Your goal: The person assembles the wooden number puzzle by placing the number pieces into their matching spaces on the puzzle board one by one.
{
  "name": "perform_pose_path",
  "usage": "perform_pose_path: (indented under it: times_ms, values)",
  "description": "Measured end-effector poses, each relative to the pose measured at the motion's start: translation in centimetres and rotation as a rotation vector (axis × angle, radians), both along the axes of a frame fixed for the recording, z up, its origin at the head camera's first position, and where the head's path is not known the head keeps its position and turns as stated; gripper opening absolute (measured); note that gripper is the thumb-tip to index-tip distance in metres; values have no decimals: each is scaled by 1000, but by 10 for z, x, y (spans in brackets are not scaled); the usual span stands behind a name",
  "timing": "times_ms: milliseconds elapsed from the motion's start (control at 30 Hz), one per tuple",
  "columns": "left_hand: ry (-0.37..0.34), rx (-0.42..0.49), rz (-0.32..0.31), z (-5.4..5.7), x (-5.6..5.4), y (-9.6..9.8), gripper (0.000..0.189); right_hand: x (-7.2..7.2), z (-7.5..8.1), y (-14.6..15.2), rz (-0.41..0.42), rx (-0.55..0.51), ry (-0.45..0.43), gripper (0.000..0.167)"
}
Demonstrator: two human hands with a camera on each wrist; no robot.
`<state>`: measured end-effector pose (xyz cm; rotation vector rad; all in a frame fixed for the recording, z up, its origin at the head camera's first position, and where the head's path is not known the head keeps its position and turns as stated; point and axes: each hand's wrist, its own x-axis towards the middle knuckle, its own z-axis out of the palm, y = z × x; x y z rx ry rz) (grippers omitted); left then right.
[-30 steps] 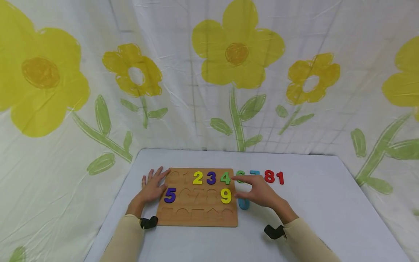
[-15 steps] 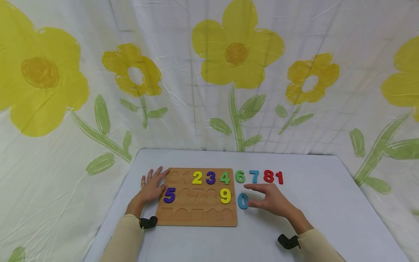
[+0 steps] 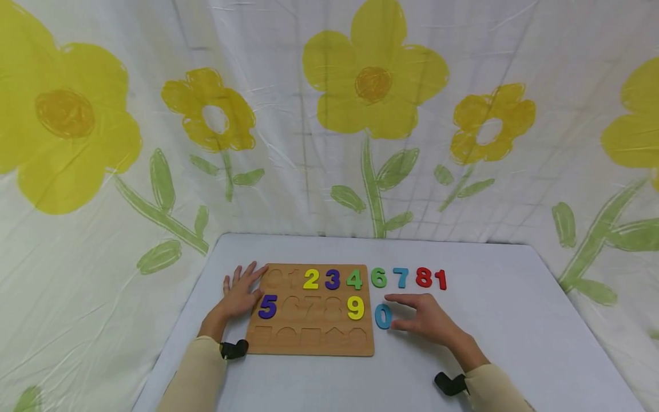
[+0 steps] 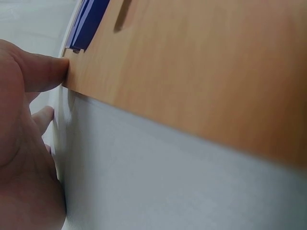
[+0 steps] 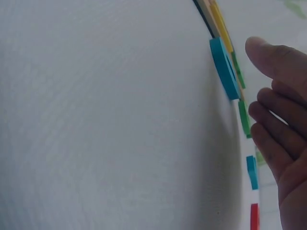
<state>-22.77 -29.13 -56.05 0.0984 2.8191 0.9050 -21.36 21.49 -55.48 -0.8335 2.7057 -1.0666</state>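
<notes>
A wooden number puzzle board (image 3: 309, 348) lies on the table. My left hand (image 3: 238, 298) rests along its left edge, fingers spread, thumb (image 4: 45, 73) touching the edge beside the purple 5 (image 3: 268, 307). To the right of the board, my right hand (image 3: 429, 320) hovers with thumb and index finger apart and nothing between them. Its thumb tip is right by the blue 0 (image 3: 383, 316), which lies on the table and shows edge-on in the right wrist view. Set in the board are the yellow 2 (image 3: 311, 279), purple 3 (image 3: 332, 279), green 4 (image 3: 354, 279) and yellow 9 (image 3: 356, 308).
A row of loose numbers lies right of the board: green 6 (image 3: 378, 277), blue 7 (image 3: 400, 277), red 8 (image 3: 424, 277) and red 1 (image 3: 440, 280). The board has several bare recesses. Behind the white table (image 3: 515, 320) hangs a flower-print curtain (image 3: 278, 171).
My right hand has drawn back rightward and toward me from beside the yellow 9 and green 4, uncovering the 6, 7 and 0. My left hand has stayed still.
</notes>
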Motion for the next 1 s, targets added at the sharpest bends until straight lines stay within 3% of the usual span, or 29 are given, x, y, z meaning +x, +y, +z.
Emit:
perform_pose_path:
  times_ms: [1000]
  values:
    - [6, -5, 6, -3, -1, -1, 67, 1, -7, -16, 24, 41, 12, 62]
